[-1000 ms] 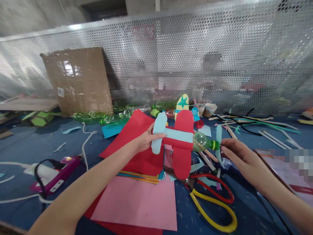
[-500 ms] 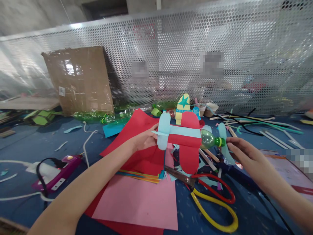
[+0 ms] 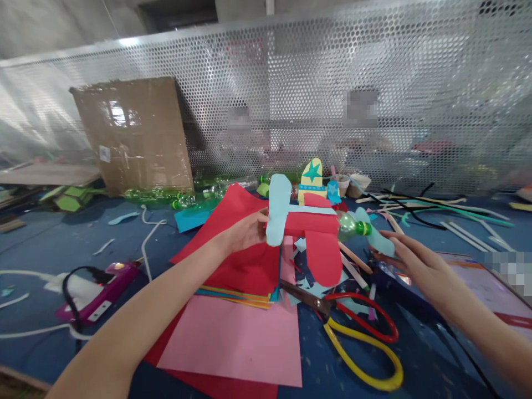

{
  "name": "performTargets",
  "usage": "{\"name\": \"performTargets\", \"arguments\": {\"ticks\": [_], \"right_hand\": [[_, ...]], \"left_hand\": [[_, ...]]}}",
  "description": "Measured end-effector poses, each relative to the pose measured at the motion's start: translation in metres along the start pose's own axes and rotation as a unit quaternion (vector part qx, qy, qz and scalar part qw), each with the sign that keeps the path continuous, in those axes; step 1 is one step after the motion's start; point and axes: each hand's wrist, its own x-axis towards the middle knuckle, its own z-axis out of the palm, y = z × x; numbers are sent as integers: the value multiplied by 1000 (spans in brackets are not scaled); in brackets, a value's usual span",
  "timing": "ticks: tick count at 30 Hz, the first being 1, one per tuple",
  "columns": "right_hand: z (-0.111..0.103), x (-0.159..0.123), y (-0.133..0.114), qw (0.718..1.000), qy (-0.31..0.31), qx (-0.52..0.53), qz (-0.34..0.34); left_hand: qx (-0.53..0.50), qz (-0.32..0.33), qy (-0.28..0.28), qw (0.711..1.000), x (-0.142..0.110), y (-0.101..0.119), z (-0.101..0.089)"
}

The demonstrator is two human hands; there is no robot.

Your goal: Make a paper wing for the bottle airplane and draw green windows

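A toy plane made from a green plastic bottle is held up above the table. Red paper covers its body, with a light-blue stripe on top, red wings and a light-blue tail piece. My left hand grips the tail end; its fingertips are partly hidden behind the tail. At the capped nose sits a light-blue propeller. My right hand has its fingers closed at the propeller's lower blade. Below the plane lie large scissors with one red and one yellow handle.
Red paper sheets and a pink sheet lie at centre. A purple power strip with white cables is at left. Green bottles, a cardboard panel and a perforated metal screen stand behind. At right is a tablet.
The plane has tilted, so its tail piece shows more face-on and its nose sits slightly lower and further left. The propeller has turned from near upright to slanting, and my right hand has followed its blade.
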Motion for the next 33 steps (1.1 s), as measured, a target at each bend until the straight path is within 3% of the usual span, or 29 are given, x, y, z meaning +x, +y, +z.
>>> {"name": "performTargets", "arguments": {"ticks": [9, 16, 22, 28, 33], "right_hand": [[-3, -2, 7, 974, -75, -198, -76], [-38, -16, 16, 921, -157, -353, -47], [-49, -11, 28, 901, -223, -369, -48], [-56, -4, 37, 907, -188, -369, -71], [-55, -3, 38, 903, -207, -366, -83]], "left_hand": [[-79, 67, 124, 987, 12, -6, 2], [-120, 87, 157, 976, 12, -7, 11], [-127, 91, 166, 974, 10, -4, 16], [-130, 88, 170, 973, 10, -4, 15], [-132, 84, 175, 972, 9, -4, 14]]}}
